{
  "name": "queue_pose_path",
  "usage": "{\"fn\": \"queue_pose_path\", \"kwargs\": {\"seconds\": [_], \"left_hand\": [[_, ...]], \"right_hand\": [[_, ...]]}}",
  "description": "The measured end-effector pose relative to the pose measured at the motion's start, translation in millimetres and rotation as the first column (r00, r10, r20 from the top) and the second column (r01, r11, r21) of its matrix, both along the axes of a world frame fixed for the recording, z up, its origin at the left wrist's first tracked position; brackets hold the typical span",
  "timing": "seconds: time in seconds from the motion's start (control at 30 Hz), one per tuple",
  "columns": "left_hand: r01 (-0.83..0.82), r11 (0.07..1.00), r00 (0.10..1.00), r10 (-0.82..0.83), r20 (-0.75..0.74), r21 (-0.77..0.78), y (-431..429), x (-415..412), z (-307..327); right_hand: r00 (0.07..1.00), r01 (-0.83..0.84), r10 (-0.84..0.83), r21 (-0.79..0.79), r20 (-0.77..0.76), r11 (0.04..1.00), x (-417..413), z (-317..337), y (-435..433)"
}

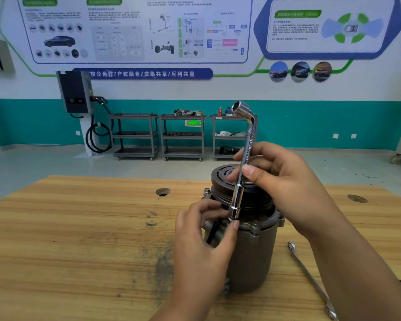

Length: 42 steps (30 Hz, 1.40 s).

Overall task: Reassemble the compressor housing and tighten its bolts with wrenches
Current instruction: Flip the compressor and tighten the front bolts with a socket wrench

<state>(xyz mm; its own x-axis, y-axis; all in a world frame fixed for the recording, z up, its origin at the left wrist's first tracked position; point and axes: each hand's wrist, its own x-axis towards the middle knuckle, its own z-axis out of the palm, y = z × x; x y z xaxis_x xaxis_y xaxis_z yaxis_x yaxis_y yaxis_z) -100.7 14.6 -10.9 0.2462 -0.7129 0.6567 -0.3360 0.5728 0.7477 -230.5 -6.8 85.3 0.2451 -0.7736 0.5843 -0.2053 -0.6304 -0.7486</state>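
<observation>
The grey metal cylindrical compressor housing (pixel 250 253) stands upright on the worn wooden table (pixel 83 239), a little toward 3 o'clock of the table's middle, with its black grooved pulley disc (pixel 225 176) on top. My right hand (pixel 285 181) is closed around the shaft of the chrome L-shaped socket wrench (pixel 242 163), thumb pressed on the near side; the wrench stands nearly upright, its bent open socket end pointing toward 11 o'clock above my hand. Its lower socket sits down on the housing's flange rim (pixel 262 224) at the near left edge, just below the pulley. My left hand (pixel 202 230) is partly closed, fingertips pinched at that lower socket where it meets the rim, palm against the housing's 9 o'clock side. A small silver bolt head (pixel 207 191) shows at the flange's 10 o'clock edge. A long flat silver combination wrench (pixel 310 279) lies on the table at 4 o'clock from the housing, apart from it, running toward the near edge beneath my right forearm. Toward 9 o'clock the table is bare wood out to its left edge, broken only by a round hole (pixel 163 191) at 10 o'clock. The far edge lies just behind the pulley.
</observation>
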Motion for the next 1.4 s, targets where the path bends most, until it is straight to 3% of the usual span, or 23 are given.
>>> {"fn": "queue_pose_path", "kwargs": {"seconds": [0.33, 0.9, 1.4], "left_hand": [[-0.02, 0.999, 1.0, 0.021, 0.018, -0.031, 1.4, -1.4, 4.4], [-0.021, 1.0, 1.0, 0.02, -0.008, -0.024, 3.6, -1.9, 6.0], [-0.042, 0.999, 0.999, 0.042, -0.005, -0.008, 2.8, -1.1, 3.6]], "right_hand": [[0.998, -0.025, 0.026, 0.012, -0.05, 1.0, 0.9, -0.4, 0.0], [0.999, 0.039, -0.038, -0.039, 0.016, 0.998, 3.1, -3.0, -0.6], [0.998, 0.027, -0.03, -0.058, -0.057, 0.998, 0.7, -3.1, -2.3]]}}
